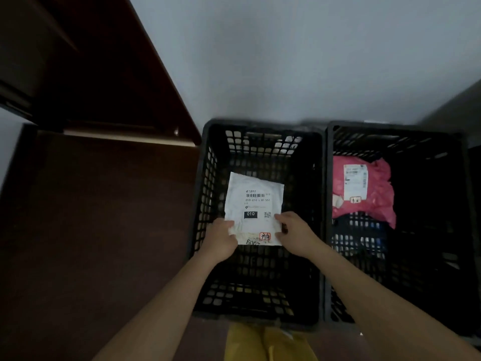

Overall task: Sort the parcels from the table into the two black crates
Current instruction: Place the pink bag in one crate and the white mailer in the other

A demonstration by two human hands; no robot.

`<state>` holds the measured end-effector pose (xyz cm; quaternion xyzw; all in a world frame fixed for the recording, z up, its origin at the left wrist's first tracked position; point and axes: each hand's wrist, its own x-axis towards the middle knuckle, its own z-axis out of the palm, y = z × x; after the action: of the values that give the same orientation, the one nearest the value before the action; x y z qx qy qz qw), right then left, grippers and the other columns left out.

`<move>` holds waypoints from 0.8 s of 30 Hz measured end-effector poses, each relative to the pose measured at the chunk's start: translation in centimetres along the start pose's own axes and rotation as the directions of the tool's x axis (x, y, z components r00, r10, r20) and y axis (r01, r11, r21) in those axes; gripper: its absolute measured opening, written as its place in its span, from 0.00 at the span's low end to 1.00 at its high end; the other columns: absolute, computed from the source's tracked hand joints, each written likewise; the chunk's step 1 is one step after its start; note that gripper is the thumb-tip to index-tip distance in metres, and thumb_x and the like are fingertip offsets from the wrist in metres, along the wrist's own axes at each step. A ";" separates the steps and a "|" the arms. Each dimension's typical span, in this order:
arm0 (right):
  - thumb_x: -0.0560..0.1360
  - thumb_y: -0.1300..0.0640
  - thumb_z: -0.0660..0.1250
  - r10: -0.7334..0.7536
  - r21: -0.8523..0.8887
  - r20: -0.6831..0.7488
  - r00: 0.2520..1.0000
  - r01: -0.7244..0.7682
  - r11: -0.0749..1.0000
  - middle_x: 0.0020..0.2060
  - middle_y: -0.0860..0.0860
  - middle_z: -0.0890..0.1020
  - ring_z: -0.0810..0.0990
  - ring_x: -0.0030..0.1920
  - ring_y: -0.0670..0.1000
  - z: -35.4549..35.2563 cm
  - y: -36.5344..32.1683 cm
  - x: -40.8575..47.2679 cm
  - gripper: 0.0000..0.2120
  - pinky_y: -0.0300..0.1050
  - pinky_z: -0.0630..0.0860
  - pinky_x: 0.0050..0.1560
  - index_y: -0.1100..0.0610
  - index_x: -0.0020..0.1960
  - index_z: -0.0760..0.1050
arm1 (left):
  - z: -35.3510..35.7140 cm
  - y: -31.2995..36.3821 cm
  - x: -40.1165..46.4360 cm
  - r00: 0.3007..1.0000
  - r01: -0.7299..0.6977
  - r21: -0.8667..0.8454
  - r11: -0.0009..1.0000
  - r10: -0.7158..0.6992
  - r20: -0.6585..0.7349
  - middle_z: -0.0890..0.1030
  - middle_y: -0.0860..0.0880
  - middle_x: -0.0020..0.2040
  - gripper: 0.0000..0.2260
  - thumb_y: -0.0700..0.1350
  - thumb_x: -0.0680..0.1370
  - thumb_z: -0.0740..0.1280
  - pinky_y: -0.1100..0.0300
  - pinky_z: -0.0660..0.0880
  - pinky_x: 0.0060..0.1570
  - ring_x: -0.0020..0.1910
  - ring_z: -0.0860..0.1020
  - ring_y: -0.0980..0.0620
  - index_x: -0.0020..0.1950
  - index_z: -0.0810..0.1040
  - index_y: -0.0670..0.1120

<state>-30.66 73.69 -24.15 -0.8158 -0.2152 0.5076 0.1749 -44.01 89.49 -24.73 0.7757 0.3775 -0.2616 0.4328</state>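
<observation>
White plastic mailer (pixel 253 204) with a printed label, held flat over the open left crate (pixel 205 178) — both hands pinch its near edge, the left hand (pixel 221 237) at the near-left corner with the thumb on top, the right hand (pixel 291 230) at the near-right corner. It looks to be above the crate floor rather than resting on it, though I cannot tell how high.

Risk, as I judge it: the grip takes only one edge, so the far end may sag or fold, and an uneven release could let the parcel slide against the crate wall or land label down. A wrong crate is also possible, since the sorting rule is not shown.

In the right crate (pixel 463 204) lies a pink parcel (pixel 374 194), with something dark and blue below it that is too dim to name. A yellow parcel (pixel 260 345) is cut off at the bottom edge. Label text is mostly unreadable — the dark wooden surface (pixel 104 230) left of the crates shows little detail.
</observation>
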 end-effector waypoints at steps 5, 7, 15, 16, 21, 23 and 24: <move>0.80 0.62 0.63 -0.023 -0.094 0.024 0.999 0.025 0.995 0.75 0.58 0.59 0.62 0.74 0.56 1.4 1.8 8.7 0.28 0.38 0.57 0.71 0.61 0.78 0.58 | 2.1 -2.1 7.8 0.999 0.039 0.220 0.975 -0.039 -0.003 0.58 0.44 0.76 0.24 0.42 0.82 0.59 0.55 0.58 0.70 0.73 0.56 0.43 0.77 0.60 0.43; 0.80 0.62 0.63 -0.032 -0.135 0.012 0.999 0.033 0.990 0.76 0.57 0.58 0.62 0.74 0.57 2.1 2.4 11.9 0.29 0.41 0.58 0.72 0.60 0.78 0.57 | 2.8 -3.0 10.9 0.999 0.034 0.314 0.949 -0.025 -0.033 0.59 0.44 0.75 0.23 0.42 0.80 0.61 0.52 0.63 0.67 0.71 0.58 0.43 0.76 0.62 0.44; 0.78 0.60 0.64 0.015 -0.242 0.052 0.999 -0.002 0.970 0.80 0.50 0.46 0.54 0.77 0.59 4.6 4.5 20.0 0.40 0.51 0.56 0.76 0.50 0.81 0.43 | 4.7 -5.2 18.2 0.993 0.111 0.357 0.927 -0.092 -0.070 0.44 0.42 0.79 0.31 0.46 0.82 0.60 0.47 0.55 0.73 0.76 0.47 0.38 0.80 0.48 0.49; 0.78 0.60 0.64 0.043 -0.270 0.053 0.998 -0.027 0.962 0.80 0.48 0.43 0.51 0.78 0.59 4.7 4.6 19.9 0.42 0.54 0.53 0.77 0.46 0.80 0.40 | 4.6 -5.3 18.3 0.992 0.127 0.364 0.923 -0.110 -0.066 0.38 0.44 0.79 0.32 0.48 0.82 0.60 0.46 0.53 0.74 0.77 0.44 0.39 0.81 0.44 0.51; 0.76 0.61 0.66 0.049 -0.406 -0.021 0.999 -0.053 0.912 0.78 0.48 0.34 0.37 0.78 0.59 3.7 3.4 15.6 0.47 0.65 0.40 0.75 0.40 0.79 0.36 | 3.5 -4.8 14.7 0.999 0.015 0.495 0.869 0.010 -0.048 0.36 0.46 0.79 0.33 0.52 0.82 0.59 0.46 0.56 0.73 0.76 0.46 0.40 0.81 0.42 0.52; 0.76 0.60 0.66 0.003 -0.447 -0.064 0.998 -0.031 0.894 0.78 0.49 0.34 0.36 0.78 0.60 2.7 2.4 12.6 0.46 0.67 0.38 0.74 0.40 0.79 0.37 | 2.5 -3.7 12.3 0.997 -0.033 0.566 0.824 0.065 -0.036 0.36 0.46 0.79 0.33 0.51 0.82 0.59 0.44 0.56 0.73 0.76 0.46 0.39 0.81 0.43 0.52; 0.76 0.60 0.66 -0.022 -0.469 -0.090 0.996 -0.023 0.883 0.78 0.50 0.35 0.36 0.78 0.60 2.1 1.8 11.0 0.46 0.68 0.38 0.74 0.40 0.79 0.38 | 2.0 -2.9 11.1 0.996 -0.048 0.598 0.800 0.085 -0.034 0.36 0.46 0.79 0.33 0.51 0.82 0.59 0.43 0.56 0.73 0.76 0.46 0.39 0.81 0.43 0.52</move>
<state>-27.88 78.11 -34.23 -0.8566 -0.3228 0.4021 -0.0179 -40.10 92.73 -35.14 0.8925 0.2615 -0.3287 0.1644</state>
